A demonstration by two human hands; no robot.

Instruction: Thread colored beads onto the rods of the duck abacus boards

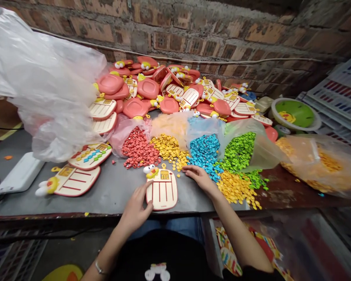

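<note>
A cream board (pixel 163 192) with a red rim, slots and a duck-like head with bulging eyes lies flat before me. My left hand (pixel 137 205) holds it by its left side, thumb near the lower corner and fingers along the edge. My right hand (pixel 201 178) reaches to the right of the board, its fingers stretched out at the edge of the small yellow pieces (pixel 179 160). Nothing shows between those fingers. Around it lie heaps of small red pieces (pixel 140 146), blue pieces (pixel 204 148) and green pieces (pixel 240 150), spilling from plastic bags.
Many more boards (pixel 148 89) are piled along the brick wall. At left are a board with coloured pieces (pixel 90 155), another board (pixel 76 181), plastic bags (pixel 61 86) and a white device (pixel 20 172). A green basin (pixel 295 113) and a bag of orange-yellow pieces (pixel 324 162) stand right.
</note>
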